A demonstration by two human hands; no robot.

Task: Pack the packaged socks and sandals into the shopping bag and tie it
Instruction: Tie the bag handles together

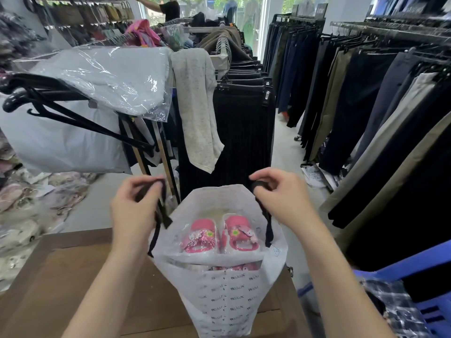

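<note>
A white shopping bag [227, 296] printed with small dark lettering stands open on a brown table. Inside it lies a pair of pink sandals [220, 235] with flower trims, wrapped in clear plastic. Below them, more pink packaging shows through the bag's mouth; I cannot tell if it is the socks. My left hand [133, 208] is closed on the bag's left black ribbon handle [159, 211]. My right hand [280, 196] pinches the right black ribbon handle [267, 223]. Both handles are pulled up and apart, holding the bag's mouth wide.
The brown table [73, 276] carries the bag at its right side. A rack with black skirts [244, 132] and a grey garment stands just beyond. Plastic-wrapped clothes and black hangers [61, 103] hang at left, trousers at right, a blue plastic chair [415, 289] at lower right.
</note>
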